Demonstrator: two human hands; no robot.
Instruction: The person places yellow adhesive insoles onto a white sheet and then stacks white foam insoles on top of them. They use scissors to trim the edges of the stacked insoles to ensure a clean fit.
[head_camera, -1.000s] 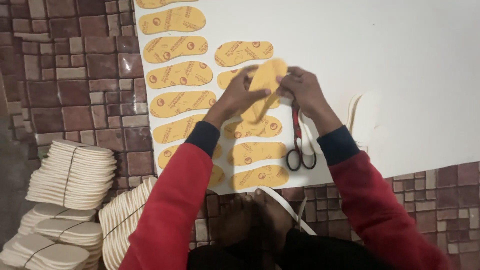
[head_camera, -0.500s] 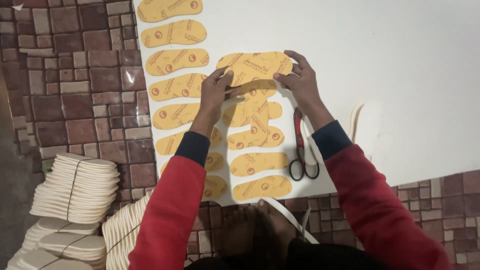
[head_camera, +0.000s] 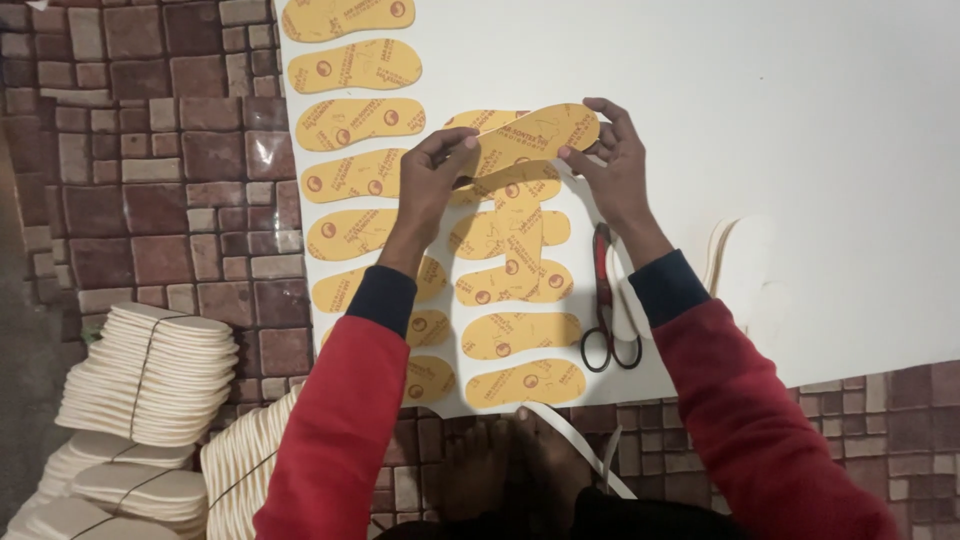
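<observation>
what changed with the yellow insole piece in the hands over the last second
The yellow insole was tilted steeply a second ago; both hands turned it until it lies crosswise, level with the rows. The left hand now pinches its left end, the right hand its right end. The scissors, the white sheet with its stuck-on insoles and the tied white sole stacks stayed put.

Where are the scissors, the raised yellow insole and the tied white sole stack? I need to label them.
scissors (head_camera: 604, 300): head view, on the red blades above the black handles.
raised yellow insole (head_camera: 535, 130): head view, mid-surface between both hands.
tied white sole stack (head_camera: 150, 375): head view, side of the pile, left on the floor.
</observation>
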